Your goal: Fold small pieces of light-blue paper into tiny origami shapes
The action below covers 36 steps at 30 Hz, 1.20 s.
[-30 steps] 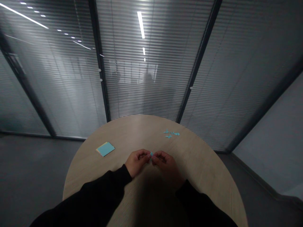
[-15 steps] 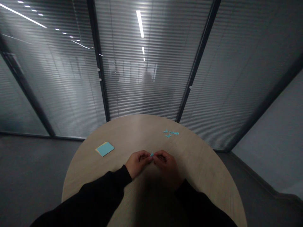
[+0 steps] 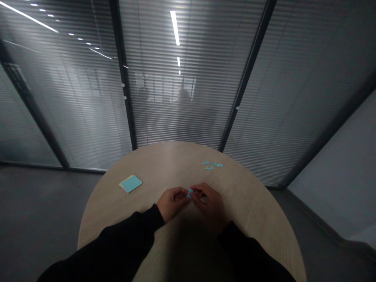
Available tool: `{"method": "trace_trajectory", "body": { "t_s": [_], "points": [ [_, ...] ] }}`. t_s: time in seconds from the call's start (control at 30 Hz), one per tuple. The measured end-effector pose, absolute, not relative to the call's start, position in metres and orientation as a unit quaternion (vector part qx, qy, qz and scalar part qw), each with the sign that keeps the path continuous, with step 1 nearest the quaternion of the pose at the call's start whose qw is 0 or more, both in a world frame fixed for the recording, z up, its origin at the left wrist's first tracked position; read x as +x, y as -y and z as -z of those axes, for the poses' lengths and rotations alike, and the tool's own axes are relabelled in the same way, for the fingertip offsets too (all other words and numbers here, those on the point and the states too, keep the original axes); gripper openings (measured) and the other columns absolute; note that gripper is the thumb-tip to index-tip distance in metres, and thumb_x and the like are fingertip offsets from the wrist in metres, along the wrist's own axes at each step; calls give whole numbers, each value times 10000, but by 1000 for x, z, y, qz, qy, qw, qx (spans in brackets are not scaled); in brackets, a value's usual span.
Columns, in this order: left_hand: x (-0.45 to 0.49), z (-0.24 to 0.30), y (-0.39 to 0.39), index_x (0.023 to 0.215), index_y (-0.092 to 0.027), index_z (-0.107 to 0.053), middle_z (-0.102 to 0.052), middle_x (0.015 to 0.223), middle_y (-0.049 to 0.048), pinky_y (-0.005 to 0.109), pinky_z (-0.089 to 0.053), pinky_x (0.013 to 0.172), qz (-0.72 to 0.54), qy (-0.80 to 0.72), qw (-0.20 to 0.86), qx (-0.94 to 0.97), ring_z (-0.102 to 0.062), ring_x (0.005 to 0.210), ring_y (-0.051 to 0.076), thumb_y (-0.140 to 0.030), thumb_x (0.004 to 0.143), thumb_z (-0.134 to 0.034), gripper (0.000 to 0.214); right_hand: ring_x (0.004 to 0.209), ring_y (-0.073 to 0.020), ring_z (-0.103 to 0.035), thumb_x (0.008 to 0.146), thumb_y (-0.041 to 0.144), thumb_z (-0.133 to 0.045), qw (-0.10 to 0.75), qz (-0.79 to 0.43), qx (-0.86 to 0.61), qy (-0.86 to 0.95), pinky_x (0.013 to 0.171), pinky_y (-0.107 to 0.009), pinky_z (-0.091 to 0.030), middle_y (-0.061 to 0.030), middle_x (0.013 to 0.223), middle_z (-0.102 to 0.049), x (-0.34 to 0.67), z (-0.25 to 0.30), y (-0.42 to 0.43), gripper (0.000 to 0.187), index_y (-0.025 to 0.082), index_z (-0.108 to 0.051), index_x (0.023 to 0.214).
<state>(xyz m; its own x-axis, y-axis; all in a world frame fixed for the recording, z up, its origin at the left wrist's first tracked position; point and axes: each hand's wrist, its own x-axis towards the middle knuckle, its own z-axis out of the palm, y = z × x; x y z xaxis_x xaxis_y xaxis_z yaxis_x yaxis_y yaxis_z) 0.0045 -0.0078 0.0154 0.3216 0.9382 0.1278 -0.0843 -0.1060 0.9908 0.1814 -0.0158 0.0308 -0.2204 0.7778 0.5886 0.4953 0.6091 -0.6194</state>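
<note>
A small folded piece of light-blue paper [image 3: 190, 193] is pinched between my two hands above the middle of the table. My left hand [image 3: 172, 203] grips its left side between thumb and fingertips. On the other side, my right hand [image 3: 210, 203] holds it with thumb and forefinger, the remaining fingers curled. Most of the piece is covered by the fingertips, so its exact shape cannot be made out. Several small folded blue paper pieces [image 3: 209, 168] lie in a loose group beyond my right hand. To the left rests a stack of square paper [image 3: 131, 183], blue on top with a yellow edge showing.
The round wooden table [image 3: 164, 164] has its curved far edge close to a glass partition with blinds [image 3: 179, 121]. Dark frame posts divide the glass. Grey floor [image 3: 53, 203] shows on both sides of the table.
My right hand has shifted slightly up at the fingertips, and more of the blue paper shows between the hands. The stack and the loose pieces lie as before.
</note>
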Motion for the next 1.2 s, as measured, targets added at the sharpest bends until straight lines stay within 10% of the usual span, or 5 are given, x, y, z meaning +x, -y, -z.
{"method": "trace_trajectory", "body": {
  "t_s": [1.2],
  "points": [
    [6,-11,2,830,-142,-757,-738,741,57,277,-493,664,-525,-403,544,516,-647,670,163,-373,642,-832,308,818,-209,-598,969,254,-497,420,15,-391,819,744,-339,-501,-69,855,-652,172,-23,16,200,216,-683,906]
  ]
}}
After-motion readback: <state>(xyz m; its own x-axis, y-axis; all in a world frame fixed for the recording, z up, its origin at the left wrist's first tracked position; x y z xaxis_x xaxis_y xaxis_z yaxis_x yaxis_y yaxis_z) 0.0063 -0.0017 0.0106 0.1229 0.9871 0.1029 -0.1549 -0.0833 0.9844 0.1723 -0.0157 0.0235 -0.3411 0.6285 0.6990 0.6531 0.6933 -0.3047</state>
